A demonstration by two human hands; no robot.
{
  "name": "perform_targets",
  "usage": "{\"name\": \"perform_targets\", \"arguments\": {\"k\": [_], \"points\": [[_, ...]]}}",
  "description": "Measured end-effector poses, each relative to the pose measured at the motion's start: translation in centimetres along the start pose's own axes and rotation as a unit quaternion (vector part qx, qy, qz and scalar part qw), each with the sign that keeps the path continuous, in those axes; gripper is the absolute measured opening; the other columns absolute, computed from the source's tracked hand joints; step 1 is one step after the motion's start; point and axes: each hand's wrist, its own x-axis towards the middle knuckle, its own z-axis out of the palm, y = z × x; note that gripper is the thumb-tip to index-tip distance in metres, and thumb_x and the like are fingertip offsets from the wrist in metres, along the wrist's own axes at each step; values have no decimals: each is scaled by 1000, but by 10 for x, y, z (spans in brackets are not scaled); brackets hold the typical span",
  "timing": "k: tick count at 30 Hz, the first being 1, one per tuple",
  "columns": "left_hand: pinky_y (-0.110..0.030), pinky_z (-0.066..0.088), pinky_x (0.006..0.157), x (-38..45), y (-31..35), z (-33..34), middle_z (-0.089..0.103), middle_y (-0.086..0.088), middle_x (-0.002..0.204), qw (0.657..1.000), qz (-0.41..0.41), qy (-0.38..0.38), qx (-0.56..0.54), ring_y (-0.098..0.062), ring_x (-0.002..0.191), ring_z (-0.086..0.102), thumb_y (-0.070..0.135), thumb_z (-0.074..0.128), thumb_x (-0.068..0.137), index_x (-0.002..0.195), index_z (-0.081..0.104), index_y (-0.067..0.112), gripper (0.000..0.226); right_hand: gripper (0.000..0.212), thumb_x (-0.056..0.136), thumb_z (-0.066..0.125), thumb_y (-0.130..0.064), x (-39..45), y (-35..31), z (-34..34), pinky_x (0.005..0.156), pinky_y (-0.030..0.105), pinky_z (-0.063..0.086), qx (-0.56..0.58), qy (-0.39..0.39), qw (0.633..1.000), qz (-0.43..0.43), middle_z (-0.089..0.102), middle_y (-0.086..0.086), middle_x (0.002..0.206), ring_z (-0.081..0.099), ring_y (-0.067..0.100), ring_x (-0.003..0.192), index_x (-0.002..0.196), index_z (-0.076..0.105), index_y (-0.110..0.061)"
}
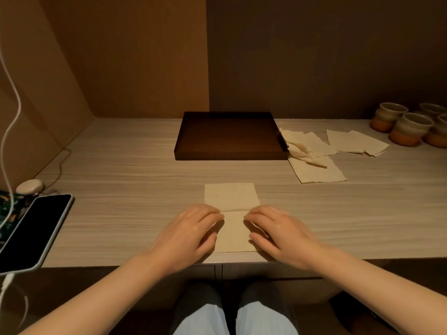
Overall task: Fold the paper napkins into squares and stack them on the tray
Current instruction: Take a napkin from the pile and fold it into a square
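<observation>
Knees in pale blue trousers (pixel 232 320) sit nearest, under the front edge of the pale grey wood-grain table (pixel 135 170). Just past that edge, a cream rectangular paper napkin (pixel 231 197) lies flat, its long side running away from the person, with a crease across its middle. The left hand (pixel 191 234) rests palm-down on the napkin's near left side, fingers loosely bent and spread, fingertips reaching toward the crease; the right hand (pixel 281 235) mirrors it on the near right side. Both hands press on the paper rather than grip it, though the lifted edges beneath the fingers make it hard to tell whether a thumb is tucked under a flap. The far half of the napkin lies uncovered. To the left, a black-screened smartphone in a pale case (pixel 31 232) overhangs the table edge with a white cable (pixel 11 117) plugged in, and a small white oval case (pixel 29 186) sits just behind it. Farther back at centre stands a dark brown square tray with a low rim (pixel 229 156), nothing in it. Touching its right side is a loose heap of unfolded cream napkins (pixel 314 163), with another flat pile of napkins (pixel 355 142) beyond that. At the far right, glazed ceramic cups with orange bases (pixel 408 128) cluster by the wall.
</observation>
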Motion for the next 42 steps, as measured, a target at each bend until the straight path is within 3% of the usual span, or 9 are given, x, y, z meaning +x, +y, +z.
{"name": "perform_targets", "arguments": {"k": [5, 7, 12, 18, 22, 27, 31, 34, 42], "points": [[-24, -2, 117, -24, 1, 3, 19, 17, 156, 997, 7, -82, -8, 1, 144, 6, 65, 29, 92, 149, 27, 36, 64, 63, 94, 33, -64, -23, -2, 2, 113, 29, 31, -19, -36, 997, -58, 43, -7, 145, 37, 9, 133, 143, 42, -26], [-25, -4, 116, -32, 0, 2, 18, 16, 157, 995, 30, -93, 7, 1, 144, 5, 70, 32, 89, 149, 26, 35, 70, 61, 94, 37, -63, -29, -1, 3, 114, 32, 29, -45, -36, 994, -98, 48, -5, 140, 41, 11, 129, 139, 46, -25], [-30, 30, 110, -38, 0, 4, 52, 13, 136, 991, 99, -28, 88, -6, 126, 43, 60, 51, 82, 136, 46, 31, 61, 47, 85, 54, -41, -31, 0, 5, 109, 31, 37, -59, -24, 988, -138, 56, -5, 124, 49, 10, 116, 128, 52, -23], [-26, 49, 88, -27, 2, -1, 60, 13, 113, 998, 58, 20, -26, -3, 106, 50, 33, 59, 80, 112, 62, 26, 32, 46, 84, 54, -36, -23, -1, 2, 102, 27, 44, 50, -22, 996, -71, 57, -6, 129, 49, 9, 122, 128, 54, -23], [-30, 51, 86, -22, -2, 2, 64, 10, 109, 997, 32, 39, -59, -7, 103, 56, 21, 62, 84, 106, 66, 22, 22, 43, 88, 61, -25, -15, 3, 5, 106, 24, 40, 49, -29, 998, -42, 54, -8, 133, 45, 6, 125, 130, 53, -25], [-26, 49, 77, -17, -3, 1, 65, 14, 92, 984, -62, 62, -156, 0, 87, 57, 21, 58, 93, 102, 68, 25, 14, 22, 95, 52, -29, -8, 1, 2, 84, 26, 48, 119, 16, 992, 26, 61, -8, 103, 54, 3, 96, 111, 64, -22], [-27, 44, 58, -4, -1, -1, 64, 6, 67, 956, -155, 101, -227, -10, 64, 58, 32, 56, 94, 84, 68, 25, 18, 22, 95, 54, -35, 3, -3, 2, 63, 30, 47, 211, 75, 971, 80, 61, -8, 72, 57, 8, 68, 86, 64, -17], [-34, 40, 54, 5, -2, -1, 60, -1, 58, 945, -193, 123, -232, -13, 55, 52, 40, 55, 93, 70, 64, 19, 32, 25, 93, 57, -35, 13, -5, 3, 62, 39, 48, 217, 99, 964, 121, 61, -4, 65, 56, 10, 62, 75, 60, -19], [-35, 52, 63, 10, -6, -5, 68, 4, 64, 936, -245, 122, -223, -7, 62, 62, 43, 62, 88, 84, 70, 28, 17, 37, 91, 55, -36, 35, -6, 0, 68, 45, 55, 219, 77, 944, 235, 65, 3, 59, 62, 15, 61, 63, 65, -13]]}}
